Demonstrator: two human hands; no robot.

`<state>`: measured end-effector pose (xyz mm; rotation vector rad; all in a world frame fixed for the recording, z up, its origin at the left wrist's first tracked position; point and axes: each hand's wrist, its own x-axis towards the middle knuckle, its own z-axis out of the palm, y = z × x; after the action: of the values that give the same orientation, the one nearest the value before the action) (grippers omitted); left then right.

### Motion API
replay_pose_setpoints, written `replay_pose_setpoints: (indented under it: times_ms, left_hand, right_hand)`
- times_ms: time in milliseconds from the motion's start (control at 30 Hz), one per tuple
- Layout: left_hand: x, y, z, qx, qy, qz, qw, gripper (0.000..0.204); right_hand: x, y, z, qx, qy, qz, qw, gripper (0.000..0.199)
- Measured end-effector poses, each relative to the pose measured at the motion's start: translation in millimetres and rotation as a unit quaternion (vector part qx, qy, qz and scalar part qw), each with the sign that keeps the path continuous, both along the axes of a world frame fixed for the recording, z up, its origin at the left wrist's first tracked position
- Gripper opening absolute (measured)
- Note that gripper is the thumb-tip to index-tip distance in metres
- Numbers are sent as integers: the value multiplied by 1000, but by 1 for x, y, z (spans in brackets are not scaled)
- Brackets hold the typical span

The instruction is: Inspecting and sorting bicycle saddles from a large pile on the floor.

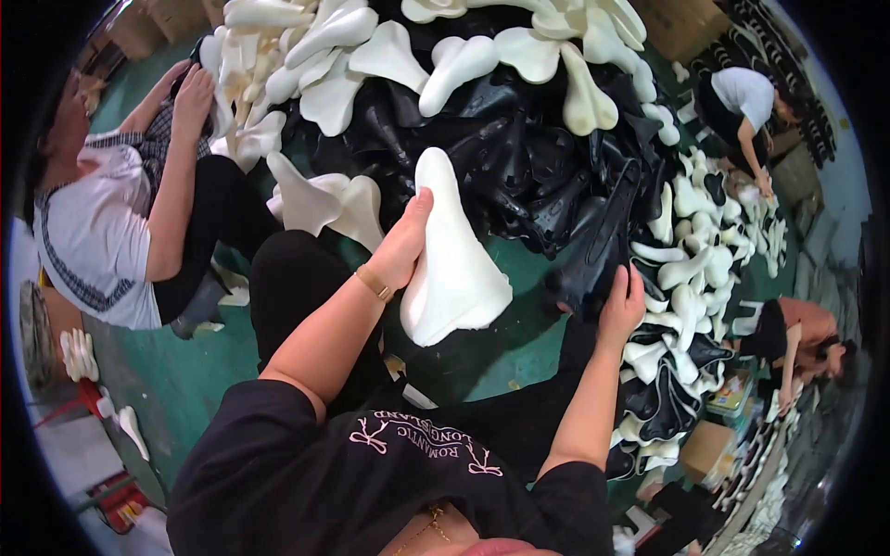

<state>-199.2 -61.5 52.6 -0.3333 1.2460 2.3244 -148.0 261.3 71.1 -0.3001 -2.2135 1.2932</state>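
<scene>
My left hand [400, 248] is closed round the edge of a white foam bicycle saddle pad [454, 269]. The pad stands nearly upright in front of me, narrow nose up and wide end down. To the right, my right hand [619, 304] grips a black saddle cover [601, 243], thumb and fingers at its near side. Its long narrow part points up and away; the fingers beneath it are partly hidden. The pad and the cover are apart. Just beyond both hands lies a heap of glossy black saddle covers [510, 153].
White foam pads [459, 69] are piled behind the black heap. More white and black pieces [686, 278] lie along the right. A co-worker [111, 213] sits close at left; others [742, 107] bend over work at right. A cardboard box [706, 451] stands lower right on the green floor [185, 380].
</scene>
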Motion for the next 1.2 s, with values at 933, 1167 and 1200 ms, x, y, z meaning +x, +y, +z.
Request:
replay_pose_setpoints:
  times_ms: [933,1167,1200]
  left_hand:
    - [25,12,26,68,58,-63,994,49]
    - [24,16,12,64,24,-64,996,36]
    - [24,15,12,73,8,-57,996,43]
  right_hand:
    - [47,-126,14,179,107,176,962,27]
    - [50,-129,12,146,56,156,975,25]
    - [51,-132,11,139,40,146,979,24]
